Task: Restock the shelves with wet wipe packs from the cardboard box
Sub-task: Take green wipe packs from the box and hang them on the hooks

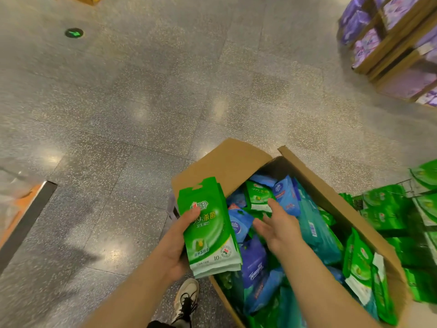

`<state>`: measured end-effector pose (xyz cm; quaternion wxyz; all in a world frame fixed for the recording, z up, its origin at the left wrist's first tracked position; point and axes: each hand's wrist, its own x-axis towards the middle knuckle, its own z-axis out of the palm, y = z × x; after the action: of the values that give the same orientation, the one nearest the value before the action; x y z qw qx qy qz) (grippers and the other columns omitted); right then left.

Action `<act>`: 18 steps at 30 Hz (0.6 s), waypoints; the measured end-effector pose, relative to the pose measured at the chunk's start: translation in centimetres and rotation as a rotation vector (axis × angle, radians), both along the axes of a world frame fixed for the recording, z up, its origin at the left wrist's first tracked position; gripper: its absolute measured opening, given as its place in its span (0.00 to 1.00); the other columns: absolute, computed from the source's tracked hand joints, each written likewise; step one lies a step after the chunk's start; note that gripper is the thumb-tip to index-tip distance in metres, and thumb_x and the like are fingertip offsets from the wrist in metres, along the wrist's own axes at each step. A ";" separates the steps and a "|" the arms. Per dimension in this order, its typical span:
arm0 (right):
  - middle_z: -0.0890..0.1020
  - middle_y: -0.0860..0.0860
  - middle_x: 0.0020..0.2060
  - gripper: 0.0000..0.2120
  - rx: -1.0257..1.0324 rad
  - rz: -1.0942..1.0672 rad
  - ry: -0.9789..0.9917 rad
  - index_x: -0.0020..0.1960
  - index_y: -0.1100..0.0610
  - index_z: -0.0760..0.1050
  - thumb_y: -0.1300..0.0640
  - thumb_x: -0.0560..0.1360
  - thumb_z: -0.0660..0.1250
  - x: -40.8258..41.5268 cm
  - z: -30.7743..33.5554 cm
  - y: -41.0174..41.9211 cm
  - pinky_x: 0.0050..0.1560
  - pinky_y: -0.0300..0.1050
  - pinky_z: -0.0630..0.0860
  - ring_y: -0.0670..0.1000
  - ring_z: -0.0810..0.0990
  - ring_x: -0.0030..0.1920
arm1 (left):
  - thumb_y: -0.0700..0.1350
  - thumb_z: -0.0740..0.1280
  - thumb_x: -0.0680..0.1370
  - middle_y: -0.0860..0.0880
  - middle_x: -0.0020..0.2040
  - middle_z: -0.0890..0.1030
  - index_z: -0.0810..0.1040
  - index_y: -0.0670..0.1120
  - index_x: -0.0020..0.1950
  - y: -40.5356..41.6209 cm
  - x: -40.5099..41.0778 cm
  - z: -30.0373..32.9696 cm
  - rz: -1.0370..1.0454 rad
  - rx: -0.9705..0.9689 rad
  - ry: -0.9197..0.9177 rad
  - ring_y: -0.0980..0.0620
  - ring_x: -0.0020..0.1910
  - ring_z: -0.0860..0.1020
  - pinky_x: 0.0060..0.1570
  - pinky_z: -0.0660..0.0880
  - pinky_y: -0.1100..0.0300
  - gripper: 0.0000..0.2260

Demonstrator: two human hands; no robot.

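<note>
Left hand (176, 245) grips small stack of green wet wipe packs (209, 229), thumb on front. Right hand (276, 227), fingers spread, empty, over cardboard box (236, 159) full of packs. Packs probably light, soft, slippery film; take by flat sides. Shelf (402, 209) at right.

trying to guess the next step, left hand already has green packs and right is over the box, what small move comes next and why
Probably lower the open right hand onto the small green wipe pack just beyond its fingertips in the brown cardboard box and grip it. The left hand already holds matching green wipe packs.
</note>
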<state>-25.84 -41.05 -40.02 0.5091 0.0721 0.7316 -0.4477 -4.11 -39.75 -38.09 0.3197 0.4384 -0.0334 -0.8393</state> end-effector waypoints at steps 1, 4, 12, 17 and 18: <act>0.76 0.68 0.58 0.13 0.009 -0.023 -0.068 0.59 0.61 0.73 0.54 0.80 0.71 -0.5 -1.0 -0.9 0.37 0.51 0.82 0.62 0.82 0.49 | 0.53 0.86 0.57 0.35 0.55 0.85 0.87 0.40 0.55 -0.1 0.2 -0.1 -0.002 -0.010 0.015 0.39 0.45 0.87 0.40 0.84 0.45 0.31; 0.80 0.63 0.50 0.10 0.015 -0.044 -0.189 0.52 0.60 0.75 0.53 0.81 0.69 -1.0 -2.9 -3.3 0.25 0.43 0.79 0.58 0.82 0.48 | 0.51 0.89 0.46 0.35 0.56 0.85 0.88 0.41 0.51 0.0 0.7 -1.2 -0.037 -0.037 0.058 0.38 0.46 0.87 0.41 0.84 0.45 0.36; 0.77 0.57 0.31 0.04 0.021 -0.026 -0.152 0.50 0.58 0.75 0.58 0.82 0.66 -1.1 -2.7 -2.4 0.22 0.37 0.68 0.49 0.73 0.26 | 0.49 0.89 0.47 0.34 0.54 0.85 0.88 0.40 0.50 0.1 0.6 -1.2 -0.071 -0.005 0.069 0.38 0.44 0.87 0.40 0.84 0.44 0.34; 0.84 0.55 0.39 0.06 -0.276 -0.057 -0.196 0.51 0.58 0.77 0.60 0.82 0.62 -0.6 4.1 4.0 0.30 0.41 0.73 0.51 0.80 0.35 | 0.48 0.72 0.70 0.35 0.52 0.86 0.83 0.39 0.56 0.5 -1.2 0.7 -0.103 0.021 -0.030 0.40 0.41 0.87 0.42 0.85 0.46 0.19; 0.85 0.55 0.42 0.06 -0.359 -0.075 -0.182 0.53 0.58 0.77 0.61 0.82 0.61 -0.7 5.4 5.4 0.32 0.42 0.75 0.52 0.81 0.37 | 0.49 0.71 0.70 0.35 0.52 0.86 0.83 0.39 0.56 0.6 -1.7 1.1 -0.121 0.027 -0.032 0.40 0.41 0.87 0.44 0.84 0.45 0.18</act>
<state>-26.54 -35.67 -34.60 0.5608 0.0478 0.5877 -0.5813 -5.86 -39.13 -37.00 0.2619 0.4532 -0.0535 -0.8504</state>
